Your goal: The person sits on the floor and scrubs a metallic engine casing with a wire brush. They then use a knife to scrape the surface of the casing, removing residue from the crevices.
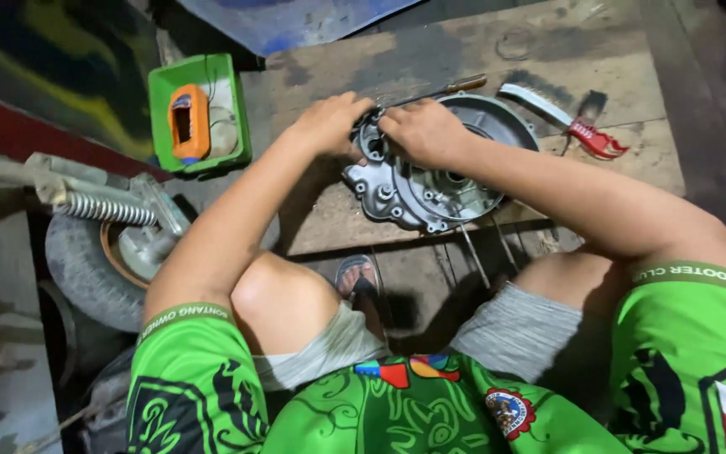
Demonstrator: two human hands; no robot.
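Observation:
A grey metal engine cover [430,185] lies on a worn wooden board [464,50], inner side up. My left hand [329,124] rests on its upper left edge with fingers curled. My right hand [423,132] presses on the cover's top part, knuckles up. Both hands meet at the cover's upper left corner; whatever they pinch there is hidden. A screwdriver with a brown handle [451,87] lies just beyond my fingers, its shaft running toward them.
A wire brush with a red handle [560,116] lies to the right on the board. A green plastic tray [199,113] with an orange box stands at the left. A scooter wheel and spring [102,235] sit lower left. My knees and a sandal [356,276] are below.

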